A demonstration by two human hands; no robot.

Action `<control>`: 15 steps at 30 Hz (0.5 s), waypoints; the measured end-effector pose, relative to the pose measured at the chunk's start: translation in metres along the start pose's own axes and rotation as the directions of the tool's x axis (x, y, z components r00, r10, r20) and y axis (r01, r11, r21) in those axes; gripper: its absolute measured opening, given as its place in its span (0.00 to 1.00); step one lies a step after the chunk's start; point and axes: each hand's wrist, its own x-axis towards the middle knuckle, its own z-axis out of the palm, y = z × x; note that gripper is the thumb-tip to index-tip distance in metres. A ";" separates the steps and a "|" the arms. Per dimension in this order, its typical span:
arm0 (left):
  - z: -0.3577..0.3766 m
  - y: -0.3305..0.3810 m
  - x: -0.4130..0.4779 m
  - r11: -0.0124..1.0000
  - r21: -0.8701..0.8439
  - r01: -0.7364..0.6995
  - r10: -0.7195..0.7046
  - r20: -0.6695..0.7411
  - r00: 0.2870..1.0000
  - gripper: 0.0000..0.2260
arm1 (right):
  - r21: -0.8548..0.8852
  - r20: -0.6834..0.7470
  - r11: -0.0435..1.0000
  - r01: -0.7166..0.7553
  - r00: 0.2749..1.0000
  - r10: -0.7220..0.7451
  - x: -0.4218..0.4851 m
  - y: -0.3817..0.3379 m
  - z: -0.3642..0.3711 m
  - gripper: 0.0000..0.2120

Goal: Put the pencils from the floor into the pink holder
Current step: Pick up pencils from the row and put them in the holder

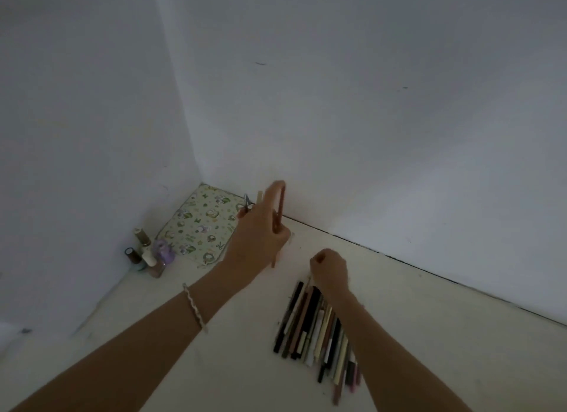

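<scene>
Most of the pencils (319,328) lie in a heap on the floor (214,365), so the job looks barely begun.
The left hand (260,230) grips the pink holder (279,202) close to the wall, and what may be two or three sticks poke up behind that hand. The right hand (329,269) is curled at the far end of the heap; whether it pinches a pencil cannot be told.

Head view, looking down, floor (214,365) near
</scene>
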 end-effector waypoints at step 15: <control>-0.030 -0.064 0.027 0.998 -0.050 0.040 -0.054 -0.300 0.953 0.21 | 0.503 -0.608 0.744 0.440 0.792 -0.057 -0.004 -0.117 -0.092 0.02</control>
